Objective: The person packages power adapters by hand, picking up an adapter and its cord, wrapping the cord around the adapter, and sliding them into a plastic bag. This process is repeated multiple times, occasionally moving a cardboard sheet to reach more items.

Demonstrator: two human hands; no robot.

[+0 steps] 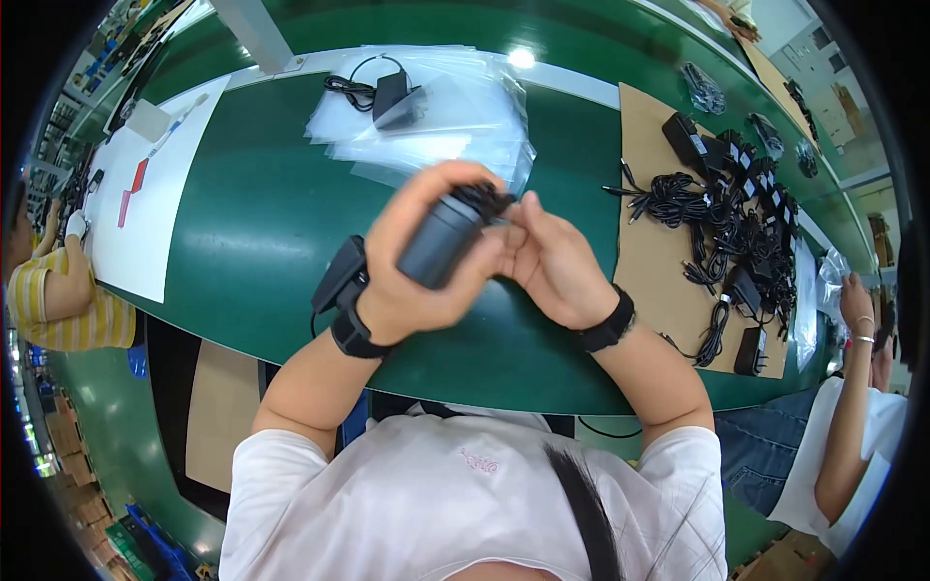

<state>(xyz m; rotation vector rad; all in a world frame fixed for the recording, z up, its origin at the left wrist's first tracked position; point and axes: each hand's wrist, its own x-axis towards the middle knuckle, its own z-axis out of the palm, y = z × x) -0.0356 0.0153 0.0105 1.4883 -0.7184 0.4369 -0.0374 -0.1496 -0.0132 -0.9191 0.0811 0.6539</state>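
Note:
My left hand (412, 295) is wrapped round a black power adapter (441, 244), above the middle of the green table. The adapter is tilted, and its bundled black cord (481, 198) shows at the upper end between my hands. Close by on the right, my right hand (562, 266) has its thumb raised and apart from its partly bent fingers. Its fingertips reach the adapter's cord end; whether they touch it is hard to see. Beyond my hands lies a spread stack of clear plastic bags (441, 116), with another black adapter (391, 100) and its cord on top.
At right, a brown cardboard sheet (644, 261) carries many black adapters with coiled cords (717, 213). A white sheet (165, 232) at left bears a white box and red pieces. One person (68, 300) works at far left, another (852, 416) at right handling clear plastic.

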